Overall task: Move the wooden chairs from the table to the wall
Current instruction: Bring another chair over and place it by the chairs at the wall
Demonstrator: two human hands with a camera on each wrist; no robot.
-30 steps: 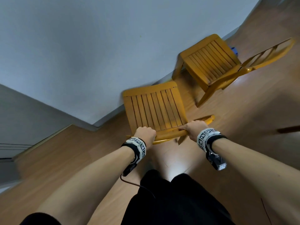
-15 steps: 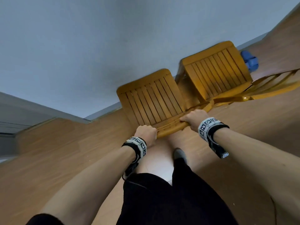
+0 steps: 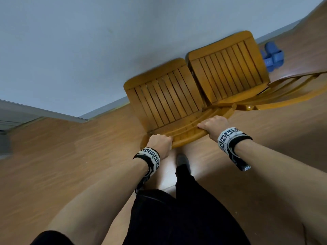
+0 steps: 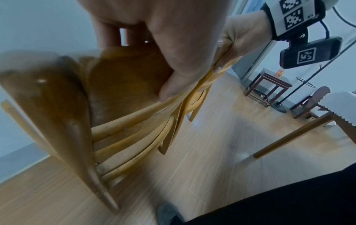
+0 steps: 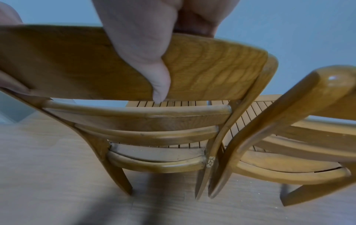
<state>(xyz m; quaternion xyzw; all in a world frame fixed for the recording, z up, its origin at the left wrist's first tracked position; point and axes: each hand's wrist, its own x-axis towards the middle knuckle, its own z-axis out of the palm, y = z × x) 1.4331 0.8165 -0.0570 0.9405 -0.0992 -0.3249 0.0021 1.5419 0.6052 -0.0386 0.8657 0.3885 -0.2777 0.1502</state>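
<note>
Two wooden chairs with slatted seats stand side by side facing the grey wall (image 3: 70, 41). I hold the left chair (image 3: 164, 98) by its top back rail (image 5: 202, 68). My left hand (image 3: 159, 144) grips the rail's left end, and my right hand (image 3: 211, 124) grips it further right. The right wrist view shows the thumb lying down the back of the rail with fingers over the top. The second chair (image 3: 228, 68) sits just to the right, its back post (image 5: 269, 121) nearly touching the held chair's post.
Blue slippers (image 3: 273, 55) lie on the wooden floor beside the second chair near the wall. My foot (image 3: 182, 160) is just behind the held chair. In the left wrist view a table leg (image 4: 289, 137), a dark side table (image 4: 269, 89) and a floor stand are behind me.
The held chair has moved forward and to the right, from apart from the second chair to right beside it at the wall. Both hands keep their grip on the rail.
</note>
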